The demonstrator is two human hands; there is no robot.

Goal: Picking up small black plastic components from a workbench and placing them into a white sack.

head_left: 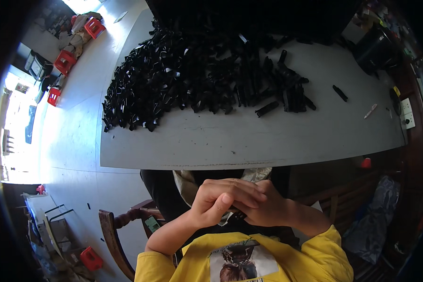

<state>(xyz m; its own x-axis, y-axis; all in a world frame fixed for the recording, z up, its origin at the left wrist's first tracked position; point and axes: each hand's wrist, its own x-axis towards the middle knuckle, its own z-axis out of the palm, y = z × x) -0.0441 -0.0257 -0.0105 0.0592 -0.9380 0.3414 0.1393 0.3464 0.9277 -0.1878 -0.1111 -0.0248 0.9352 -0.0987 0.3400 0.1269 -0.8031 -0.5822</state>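
My left hand [213,198] and my right hand [267,205] are together in front of my body, just off the near edge of the table [183,145]. The left fingers lie close together, bent over the back and fingers of the right hand, with the left thumb pointing up. Most of the right hand's fingers are hidden beneath. A small dark patch shows below the joined hands; what it is I cannot make out. Farther off, a large heap of small glossy black plastic pieces [145,80] covers the table's left part. Longer black plastic pieces [293,94] lie heaped at its right.
One black piece [340,93] and a white pen [370,111] lie apart on the right. A black bin [377,49] stands at the far right, near a wall socket [407,113]. Red stools [65,62] and a wooden chair [115,235] are on the left.
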